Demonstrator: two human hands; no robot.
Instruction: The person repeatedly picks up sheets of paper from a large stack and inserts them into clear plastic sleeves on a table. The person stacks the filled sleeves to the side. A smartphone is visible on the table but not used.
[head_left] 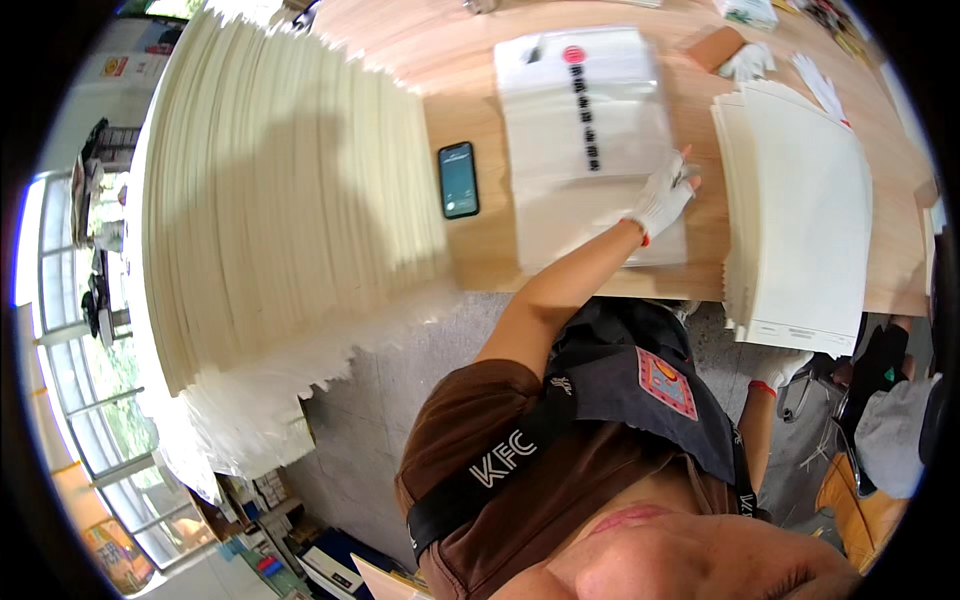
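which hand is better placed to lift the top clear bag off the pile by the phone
Left: the gloved left hand rests on the bag pile, while the right hand hangs below the table edge.

Packing workshop: tall paper stacks, wooden workbench.

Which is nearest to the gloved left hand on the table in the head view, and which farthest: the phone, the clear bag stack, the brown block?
From the left hand:
1. Clear bag stack, under it.
2. Brown block, beyond, far edge.
3. Phone, far to its left.
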